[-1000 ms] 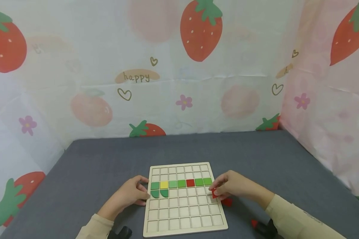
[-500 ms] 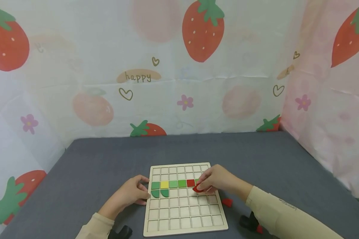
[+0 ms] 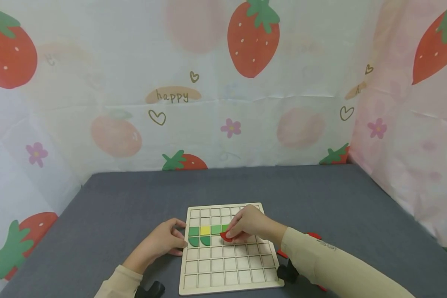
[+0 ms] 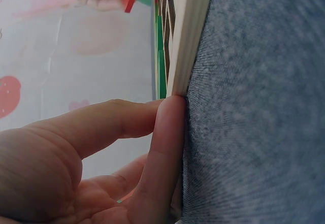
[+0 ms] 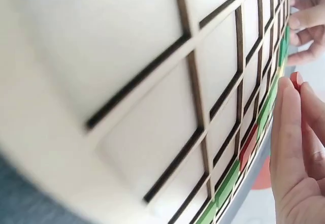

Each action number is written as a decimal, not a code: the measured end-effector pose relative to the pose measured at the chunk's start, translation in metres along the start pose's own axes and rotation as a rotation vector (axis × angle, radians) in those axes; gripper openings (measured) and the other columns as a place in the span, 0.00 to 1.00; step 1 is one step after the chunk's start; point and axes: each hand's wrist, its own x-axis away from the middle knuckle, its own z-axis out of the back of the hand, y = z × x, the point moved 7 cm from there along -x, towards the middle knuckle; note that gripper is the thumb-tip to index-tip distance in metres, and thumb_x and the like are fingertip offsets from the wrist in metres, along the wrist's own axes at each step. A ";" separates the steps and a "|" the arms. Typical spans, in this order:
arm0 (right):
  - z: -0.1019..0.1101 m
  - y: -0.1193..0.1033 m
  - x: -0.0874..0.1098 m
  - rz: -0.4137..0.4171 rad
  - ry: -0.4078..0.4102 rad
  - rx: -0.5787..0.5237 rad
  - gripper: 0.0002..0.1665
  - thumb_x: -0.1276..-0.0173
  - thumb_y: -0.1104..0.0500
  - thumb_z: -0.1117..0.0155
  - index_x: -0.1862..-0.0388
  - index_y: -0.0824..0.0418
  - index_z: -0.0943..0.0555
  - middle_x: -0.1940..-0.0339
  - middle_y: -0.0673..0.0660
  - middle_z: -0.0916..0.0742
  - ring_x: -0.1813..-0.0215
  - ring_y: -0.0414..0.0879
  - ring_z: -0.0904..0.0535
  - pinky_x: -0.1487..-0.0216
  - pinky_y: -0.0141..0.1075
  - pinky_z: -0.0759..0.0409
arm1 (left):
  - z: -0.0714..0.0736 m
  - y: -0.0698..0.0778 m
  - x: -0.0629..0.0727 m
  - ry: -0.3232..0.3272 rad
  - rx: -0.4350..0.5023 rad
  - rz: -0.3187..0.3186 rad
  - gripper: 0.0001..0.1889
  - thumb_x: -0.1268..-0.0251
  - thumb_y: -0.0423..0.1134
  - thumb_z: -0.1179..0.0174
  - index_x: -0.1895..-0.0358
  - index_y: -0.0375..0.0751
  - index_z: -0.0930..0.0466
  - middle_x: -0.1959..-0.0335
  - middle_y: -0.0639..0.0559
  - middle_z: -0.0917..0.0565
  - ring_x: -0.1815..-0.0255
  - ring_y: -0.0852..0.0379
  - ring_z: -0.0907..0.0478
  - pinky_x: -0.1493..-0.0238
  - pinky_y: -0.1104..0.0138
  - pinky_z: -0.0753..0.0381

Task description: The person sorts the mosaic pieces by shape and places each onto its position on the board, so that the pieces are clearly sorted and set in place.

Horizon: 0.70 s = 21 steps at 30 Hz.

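Note:
My right hand (image 3: pixel 250 223) pinches a red piece (image 3: pixel 224 237) with one curved edge between thumb and fingers, over the fourth row of a wooden grid board (image 3: pixel 231 289). That piece also shows as a small red sliver at the fingertips in the right wrist view. My left hand (image 3: pixel 164 240) rests its fingertips against the board's left edge, thumb and finger meeting the rim in the left wrist view. Two dark green quarter-round pieces (image 3: pixel 193 241) lie at the left of the fourth row. Above them runs a row of square tiles, including a yellow one (image 3: pixel 205 230); my right hand hides its right part.
Red pieces (image 3: pixel 314 235) lie on the grey cloth (image 3: pixel 134 198) right of the board, partly covered by my right sleeve (image 3: pixel 331 260). Black wrist mounts (image 3: pixel 288 272) show at both arms. Strawberry-printed curtains (image 3: pixel 216 136) stand behind and at the sides.
My right hand has carried the red piece leftward from the board's right edge to about the middle of the fourth row. The left hand has stayed at the left edge.

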 end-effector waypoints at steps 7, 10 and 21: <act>-0.012 -0.003 -0.007 -0.009 -0.007 -0.013 0.04 0.46 0.70 0.25 0.70 0.68 0.12 0.76 0.60 0.11 0.82 0.40 0.17 0.76 0.31 0.15 | 0.000 0.000 0.000 -0.010 0.009 -0.004 0.29 0.45 0.23 0.34 0.38 0.28 0.31 0.66 0.41 0.23 0.71 0.51 0.20 0.70 0.60 0.13; -0.014 -0.005 -0.010 0.004 -0.009 -0.016 0.04 0.46 0.71 0.25 0.70 0.70 0.12 0.76 0.60 0.11 0.83 0.40 0.18 0.74 0.31 0.14 | 0.000 0.000 0.000 -0.008 0.012 -0.003 0.29 0.45 0.23 0.34 0.38 0.28 0.31 0.66 0.41 0.24 0.70 0.51 0.20 0.70 0.60 0.13; -0.021 -0.006 -0.012 0.014 0.018 0.031 0.05 0.47 0.72 0.24 0.71 0.70 0.12 0.73 0.60 0.10 0.82 0.39 0.17 0.72 0.33 0.13 | -0.001 0.001 0.002 0.003 -0.003 -0.007 0.29 0.45 0.23 0.35 0.38 0.29 0.30 0.66 0.41 0.23 0.71 0.51 0.20 0.70 0.60 0.12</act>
